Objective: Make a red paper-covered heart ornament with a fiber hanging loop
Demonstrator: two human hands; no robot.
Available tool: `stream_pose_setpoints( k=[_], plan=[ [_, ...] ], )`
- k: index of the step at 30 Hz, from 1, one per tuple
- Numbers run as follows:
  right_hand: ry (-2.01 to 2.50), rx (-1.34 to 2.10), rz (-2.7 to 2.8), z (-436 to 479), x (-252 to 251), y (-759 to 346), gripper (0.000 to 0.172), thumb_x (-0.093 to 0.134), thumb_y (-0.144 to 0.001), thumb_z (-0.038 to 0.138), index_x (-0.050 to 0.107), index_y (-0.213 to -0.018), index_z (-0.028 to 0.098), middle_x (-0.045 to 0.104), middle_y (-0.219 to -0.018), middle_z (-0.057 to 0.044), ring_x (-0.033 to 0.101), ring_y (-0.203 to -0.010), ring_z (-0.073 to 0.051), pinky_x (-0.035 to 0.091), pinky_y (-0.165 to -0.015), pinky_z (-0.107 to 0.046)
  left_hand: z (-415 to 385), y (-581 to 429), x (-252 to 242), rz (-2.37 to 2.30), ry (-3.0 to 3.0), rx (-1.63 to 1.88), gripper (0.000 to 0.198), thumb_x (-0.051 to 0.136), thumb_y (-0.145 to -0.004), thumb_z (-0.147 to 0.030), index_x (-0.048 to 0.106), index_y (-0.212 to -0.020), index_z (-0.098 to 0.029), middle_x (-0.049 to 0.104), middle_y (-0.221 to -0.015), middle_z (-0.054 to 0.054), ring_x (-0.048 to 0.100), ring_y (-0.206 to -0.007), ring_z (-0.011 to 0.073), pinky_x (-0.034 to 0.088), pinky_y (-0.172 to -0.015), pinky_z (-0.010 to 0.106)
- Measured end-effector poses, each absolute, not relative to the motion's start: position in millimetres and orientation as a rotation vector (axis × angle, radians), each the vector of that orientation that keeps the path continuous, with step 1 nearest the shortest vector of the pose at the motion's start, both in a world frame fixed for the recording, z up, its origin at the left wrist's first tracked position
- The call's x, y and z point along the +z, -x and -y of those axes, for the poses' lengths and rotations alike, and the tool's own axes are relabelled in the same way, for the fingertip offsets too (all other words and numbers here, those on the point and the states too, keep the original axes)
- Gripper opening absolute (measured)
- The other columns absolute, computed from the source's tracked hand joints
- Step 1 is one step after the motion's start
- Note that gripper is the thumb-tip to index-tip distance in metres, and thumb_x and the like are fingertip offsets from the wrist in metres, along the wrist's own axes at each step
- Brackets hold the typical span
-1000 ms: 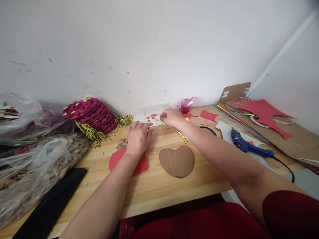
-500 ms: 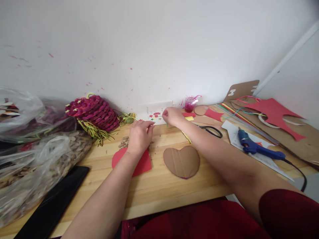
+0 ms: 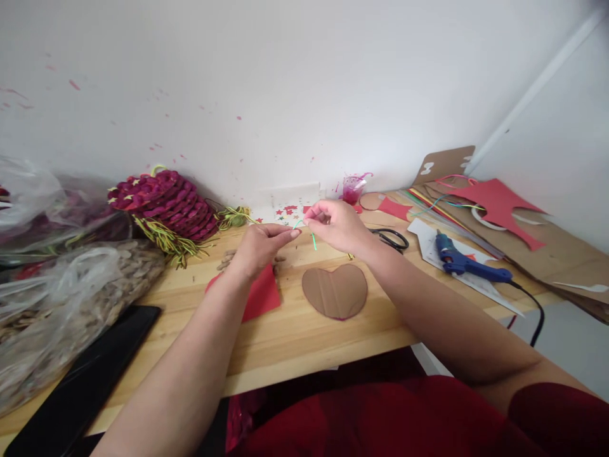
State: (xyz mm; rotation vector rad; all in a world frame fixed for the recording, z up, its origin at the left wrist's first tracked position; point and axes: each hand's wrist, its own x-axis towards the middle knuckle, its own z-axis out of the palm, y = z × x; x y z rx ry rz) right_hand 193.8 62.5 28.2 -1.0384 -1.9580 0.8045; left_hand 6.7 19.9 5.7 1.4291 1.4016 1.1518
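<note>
In the head view, the right hand (image 3: 337, 223) pinches a thin green cord (image 3: 314, 242) between thumb and forefinger, above the wooden table (image 3: 304, 358); one end dangles below its fingers. The left hand (image 3: 259, 249) faces it, thumb and forefinger closed together just beside the cord's other stretch; whether they grip it is too small to tell. Under the left wrist lies red card (image 3: 262, 299); a cardboard heart (image 3: 335, 292) lies nearer the body, with a blue glue gun (image 3: 469, 263) to the right.

Pale wall (image 3: 285, 82) with reddish flecks (image 3: 75, 84) behind a light wooden table (image 3: 285, 355), evenly lit.
</note>
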Motion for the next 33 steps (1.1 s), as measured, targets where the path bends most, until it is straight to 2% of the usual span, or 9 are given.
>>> stream_pose_setpoints(
  k=[3, 7, 10, 17, 19, 23, 29, 33],
  plan=[
    [1.043, 0.849, 1.888, -61, 21, -193, 0.013, 0.065, -0.079, 0.029, 0.066, -0.084, 0.016, 0.064, -0.067, 0.001, 0.056, -0.06, -0.012, 0.041, -0.057, -0.025, -19, -11, 3, -1.38, -1.32, 1.103, 0.043, 0.084, -0.06, -0.054, 0.08, -0.082, -0.017, 0.06, -0.059, -0.002, 0.039, -0.05, 0.008, 0.034, -0.051, 0.024],
    [1.054, 0.882, 1.825, -57, 18, -189, 0.01, 0.064, -0.079, 0.026, 0.065, -0.082, 0.017, 0.064, -0.067, 0.002, 0.056, -0.06, -0.012, 0.042, -0.057, -0.025, -20, -15, -1, -1.361, -1.279, 1.054, 0.042, 0.086, -0.058, -0.049, 0.08, -0.086, -0.018, 0.062, -0.063, -0.001, 0.044, -0.055, 0.0085, 0.035, -0.054, 0.023],
    [1.069, 0.93, 1.814, -54, 18, -189, 0.007, 0.065, -0.077, 0.024, 0.064, -0.08, 0.017, 0.065, -0.067, 0.002, 0.058, -0.061, -0.012, 0.043, -0.058, -0.025, -19, -16, -1, -1.389, -1.303, 1.013, 0.041, 0.085, -0.061, -0.048, 0.08, -0.089, -0.019, 0.063, -0.063, -0.002, 0.042, -0.053, 0.0081, 0.034, -0.053, 0.024],
    [1.054, 1.217, 1.682, -54, 16, -192, 0.004, 0.067, -0.077, 0.015, 0.064, -0.08, 0.016, 0.065, -0.067, 0.002, 0.059, -0.06, -0.01, 0.045, -0.06, -0.023, -14, -24, 2, -1.401, -1.351, 0.938, 0.032, 0.083, -0.063, -0.048, 0.077, -0.073, -0.018, 0.059, -0.056, -0.002, 0.038, -0.049, 0.0078, 0.028, -0.049, 0.024],
    [1.022, 1.331, 1.622, -56, 16, -195, 0.006, 0.068, -0.079, 0.018, 0.065, -0.082, 0.015, 0.064, -0.067, 0.002, 0.056, -0.058, -0.009, 0.043, -0.057, -0.022, -14, -23, 3, -1.364, -1.331, 0.936, 0.034, 0.083, -0.062, -0.05, 0.074, -0.069, -0.018, 0.061, -0.059, -0.001, 0.039, -0.049, 0.0072, 0.027, -0.048, 0.023],
    [0.92, 1.508, 1.622, -60, 13, -199, 0.024, 0.075, -0.078, 0.036, 0.07, -0.085, 0.014, 0.063, -0.07, 0.001, 0.052, -0.058, -0.007, 0.036, -0.05, -0.021, -15, -19, 4, -1.324, -1.296, 0.924, 0.039, 0.084, -0.06, -0.054, 0.072, -0.066, -0.018, 0.06, -0.06, 0.0, 0.04, -0.048, 0.0073, 0.028, -0.046, 0.023],
    [0.854, 1.573, 1.564, -61, 9, -197, 0.027, 0.081, -0.071, 0.037, 0.071, -0.08, 0.014, 0.059, -0.062, 0.003, 0.047, -0.054, -0.007, 0.033, -0.048, -0.022, -14, -20, 4, -1.253, -1.394, 0.857, 0.035, 0.083, -0.062, -0.053, 0.074, -0.068, -0.02, 0.064, -0.064, 0.001, 0.046, -0.054, 0.0097, 0.034, -0.053, 0.026],
    [0.866, 1.572, 1.497, -61, 7, -194, 0.031, 0.084, -0.068, 0.041, 0.069, -0.078, 0.015, 0.058, -0.063, 0.003, 0.046, -0.053, -0.006, 0.031, -0.046, -0.021, -13, -21, 6, -1.248, -1.363, 0.853, 0.035, 0.085, -0.059, -0.052, 0.076, -0.071, -0.02, 0.064, -0.064, 0.001, 0.043, -0.052, 0.0092, 0.031, -0.05, 0.025]
  ],
)
